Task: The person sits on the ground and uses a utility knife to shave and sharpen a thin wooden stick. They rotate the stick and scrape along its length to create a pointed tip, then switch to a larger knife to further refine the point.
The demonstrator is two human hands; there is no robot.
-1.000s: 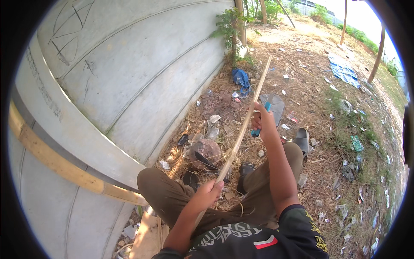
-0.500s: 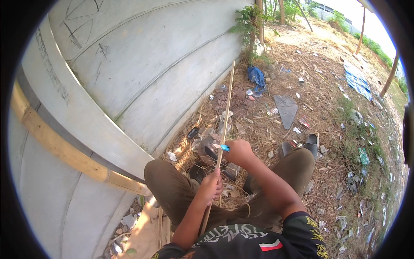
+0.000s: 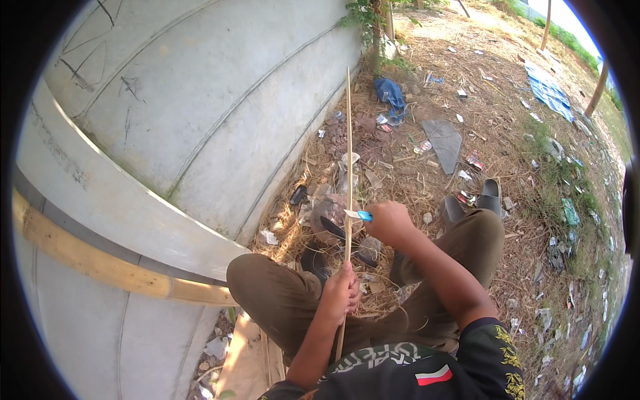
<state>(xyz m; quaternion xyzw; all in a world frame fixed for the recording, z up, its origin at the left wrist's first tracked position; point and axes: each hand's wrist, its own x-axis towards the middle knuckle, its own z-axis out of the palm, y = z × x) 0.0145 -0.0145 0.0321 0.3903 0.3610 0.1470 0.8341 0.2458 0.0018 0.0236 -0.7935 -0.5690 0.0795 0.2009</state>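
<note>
A long, thin, pale bamboo strip [image 3: 349, 160] stands nearly upright in front of me, its lower end running down past my lap. My left hand [image 3: 341, 291] is closed around the strip's lower part, between my knees. Farther up, my right hand [image 3: 389, 223] grips a knife with a blue handle [image 3: 365, 216]. The knife's short blade [image 3: 352, 214] lies across the strip, touching its edge. Most of the handle is hidden inside my right fist.
A pale panel wall [image 3: 220, 100] rises on the left, with a thick bamboo pole [image 3: 100, 260] along it. Dry grass and scattered litter cover the ground. A blue plastic bag [image 3: 390, 93], a grey sheet [image 3: 443, 143] and a pair of grey sandals [image 3: 490, 197] lie ahead and right.
The view has shifted a little, and the strip now looks more upright. My right hand stays on the knife against the strip; my left grip holds.
</note>
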